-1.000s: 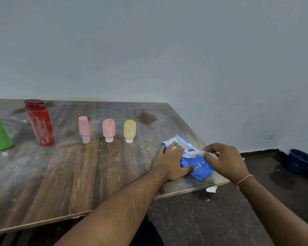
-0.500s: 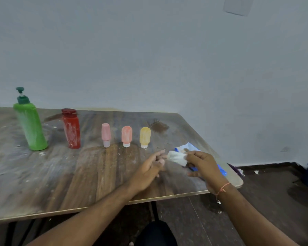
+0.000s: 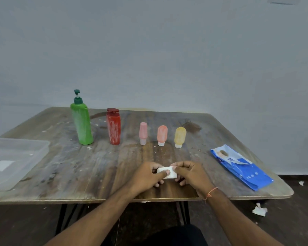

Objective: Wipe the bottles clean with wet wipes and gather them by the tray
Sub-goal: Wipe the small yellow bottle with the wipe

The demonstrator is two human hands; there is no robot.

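Observation:
A folded white wet wipe (image 3: 166,172) is pinched between my left hand (image 3: 147,176) and my right hand (image 3: 191,174) above the table's front edge. Behind them stand a row of smeared bottles: a green pump bottle (image 3: 82,121), a red bottle (image 3: 113,126), and small pink (image 3: 143,133), orange (image 3: 162,134) and yellow (image 3: 180,136) bottles standing on their caps. A clear plastic tray (image 3: 34,153) sits at the table's left edge. The blue wet wipes pack (image 3: 242,167) lies on the right side of the table.
The worn wooden table (image 3: 96,166) stands against a grey wall. Crumpled white scraps (image 3: 259,210) lie on the dark floor to the right, below the table's corner.
My left hand left the wipes pack and my right hand carried a wipe to the table's middle front. Both hands now hold it. The view swung left, revealing the tray.

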